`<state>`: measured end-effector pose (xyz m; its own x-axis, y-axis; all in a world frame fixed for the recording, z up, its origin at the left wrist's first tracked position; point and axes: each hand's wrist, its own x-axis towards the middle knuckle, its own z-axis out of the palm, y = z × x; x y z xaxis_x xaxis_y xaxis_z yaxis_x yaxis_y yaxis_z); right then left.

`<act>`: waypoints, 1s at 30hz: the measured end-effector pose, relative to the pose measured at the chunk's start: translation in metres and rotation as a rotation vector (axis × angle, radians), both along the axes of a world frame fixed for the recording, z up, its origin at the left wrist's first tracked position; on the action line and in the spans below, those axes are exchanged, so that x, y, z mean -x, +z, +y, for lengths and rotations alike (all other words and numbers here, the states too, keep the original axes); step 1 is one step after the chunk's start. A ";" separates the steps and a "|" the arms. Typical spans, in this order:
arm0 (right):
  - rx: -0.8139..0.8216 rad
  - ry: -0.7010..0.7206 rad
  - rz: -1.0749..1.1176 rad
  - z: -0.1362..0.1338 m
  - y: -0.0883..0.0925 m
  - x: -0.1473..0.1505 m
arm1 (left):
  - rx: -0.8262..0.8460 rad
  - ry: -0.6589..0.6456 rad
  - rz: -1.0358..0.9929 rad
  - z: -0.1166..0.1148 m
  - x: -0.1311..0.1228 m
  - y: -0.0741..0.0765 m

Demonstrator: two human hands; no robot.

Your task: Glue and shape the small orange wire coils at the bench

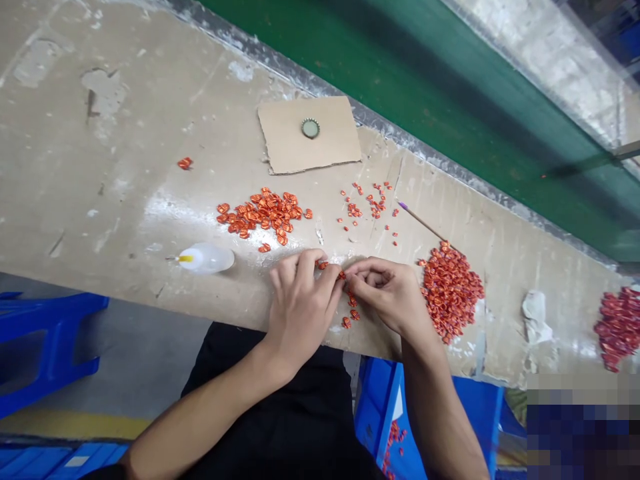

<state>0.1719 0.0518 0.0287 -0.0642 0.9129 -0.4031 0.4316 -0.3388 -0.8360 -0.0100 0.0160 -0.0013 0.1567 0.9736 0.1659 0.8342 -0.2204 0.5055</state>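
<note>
Orange-red crimped pieces of foil-like metal (349, 301) are lying in a short line just beside two bare hands, the left hand (300, 310) and the right hand (385, 293), which are held together over the front edge of a worn beige desk (100, 200). The fingertips (334, 279) of both hands are brought close around one or two of these pieces, but whether any piece is pinched cannot be told, as it is hidden by the fingers. Close fingertip handling of the small pieces is judged to be the step in hand, and fine control is called for by pieces of this size.

Beyond the left hand, a loose cluster of orange-red pieces (263, 215) is spread, with a white plastic squeeze bottle with a yellow nozzle (206, 259) further left. Beyond the right hand, a larger mound of red-orange pieces (450, 290), a thin wooden stick with a purple tip (420, 223) and scattered tiny orange-red bits (367, 207) are seen. Farther ahead of the hands, a metal bottle cap with a green lining (311, 128) is set on a square of brown cardboard (280, 133). Below the right hand, more red pieces are held in a blue plastic crate (375, 407).
</note>
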 end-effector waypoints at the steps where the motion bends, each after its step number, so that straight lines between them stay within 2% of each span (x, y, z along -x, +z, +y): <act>1: 0.002 0.002 -0.010 0.000 0.000 0.001 | 0.010 -0.001 0.002 0.000 0.000 0.000; 6: 0.001 -0.004 -0.059 0.002 0.001 0.004 | -0.001 -0.001 -0.015 0.001 0.000 0.000; 11: 0.024 -0.021 -0.013 0.008 -0.001 0.002 | 0.011 -0.005 -0.019 0.001 0.000 0.000; 18: 0.134 0.090 0.030 0.025 0.004 0.003 | 0.013 -0.006 -0.039 0.001 0.002 -0.001; 21: 0.117 0.122 0.005 0.030 0.012 0.001 | 0.009 0.004 -0.049 0.001 0.002 -0.002; 23: 0.026 0.041 -0.043 0.030 0.017 -0.007 | -0.005 -0.016 -0.054 0.002 0.002 -0.002; 27: -0.197 -0.244 -0.237 0.027 0.020 -0.033 | -0.008 -0.091 -0.064 0.002 0.005 -0.002; 30: -0.241 -0.287 -0.418 0.024 0.016 -0.048 | 0.001 -0.140 -0.089 0.001 0.007 -0.003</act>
